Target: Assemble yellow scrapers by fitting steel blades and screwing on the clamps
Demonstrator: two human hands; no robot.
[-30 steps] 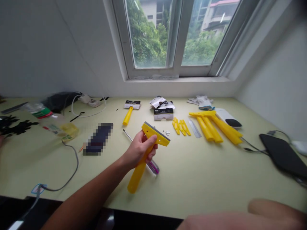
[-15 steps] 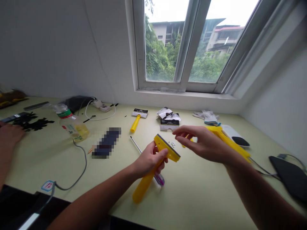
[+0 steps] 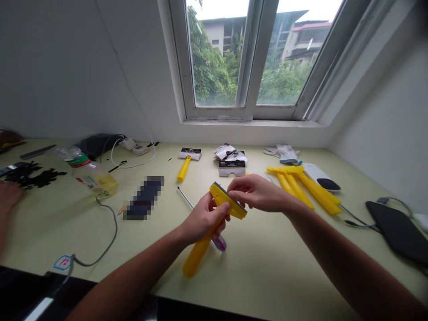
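My left hand is closed around a yellow plastic scraper, its wide head with a dark blade edge pointing up and away and its handle slanting toward me. My right hand is just behind the scraper head, fingers curled together in a pinch. Whatever lies between those fingertips is hidden, and I cannot tell whether they touch the blade edge. Under the scraper a screwdriver with a clear purple handle lies on the table, partly covered by my left hand.
Several yellow scrapers lie at right, beside a white device and a black power bank-like slab. Behind are packages, gloves and a packaged scraper. A bottle and another person's hand are at left.
My right hand has moved left and down to the scraper head, its fingers drawing together. The small metal nuts behind the head are now covered. The view has shifted slightly.
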